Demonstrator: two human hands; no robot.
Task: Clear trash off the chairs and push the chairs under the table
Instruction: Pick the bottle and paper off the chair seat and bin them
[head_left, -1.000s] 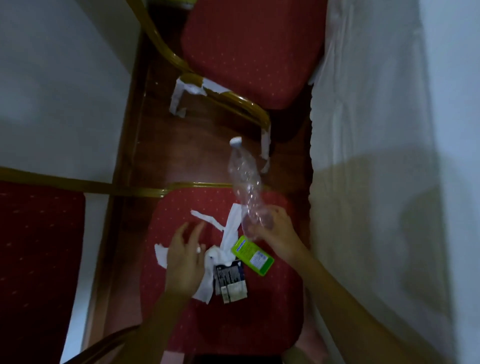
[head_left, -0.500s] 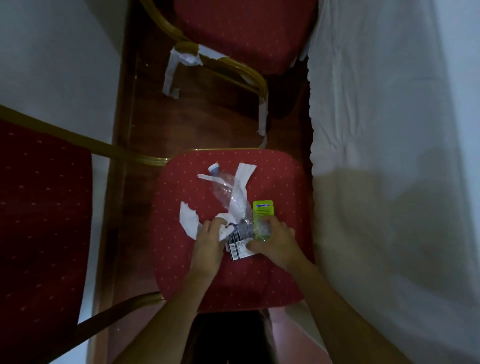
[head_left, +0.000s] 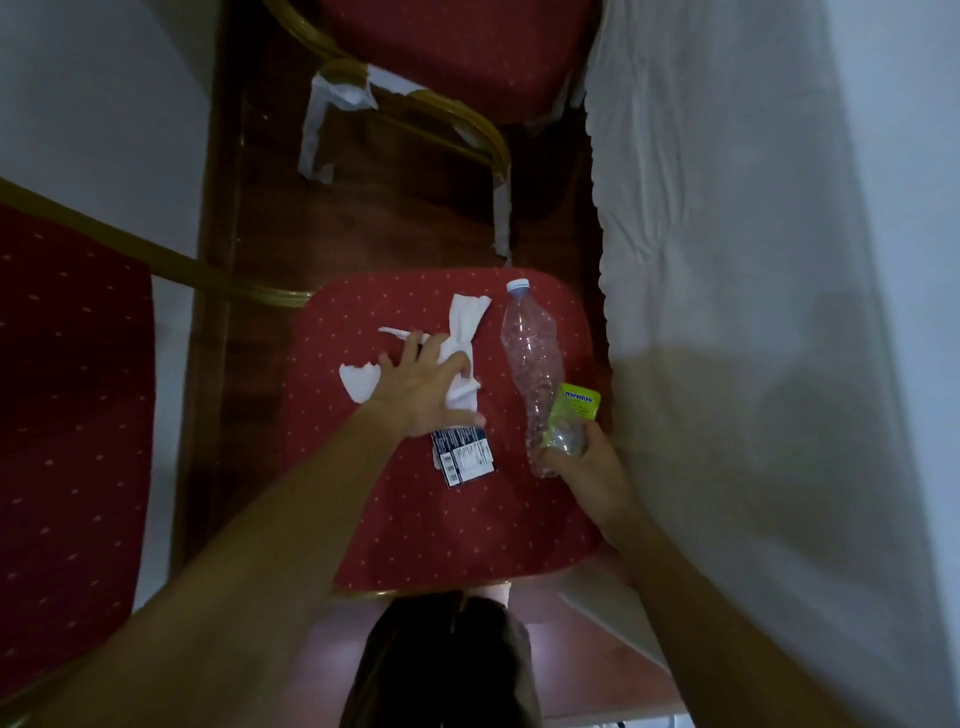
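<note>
A red padded chair seat (head_left: 415, 519) lies below me with trash on it. My right hand (head_left: 587, 467) is shut on the base of a crushed clear plastic bottle (head_left: 532, 364) and a green Mentos box (head_left: 576, 408), both near the seat's right edge. My left hand (head_left: 421, 389) presses down on white tissue strips (head_left: 462, 332) with fingers spread and partly curled over them. A torn tissue piece (head_left: 356, 379) sticks out to its left. A dark wrapper with a barcode (head_left: 462, 457) lies just below the left hand.
The table's white cloth (head_left: 727, 260) hangs close along the right of the chair. A second red chair (head_left: 457, 52) with gold frame and torn tissue on it stands ahead. Another red seat (head_left: 67, 389) is at the left. Brown wooden floor (head_left: 363, 223) lies between.
My right hand has carried the bottle and the green box toward the seat's right edge. My left hand has slid up over the tissue, uncovering the dark wrapper.
</note>
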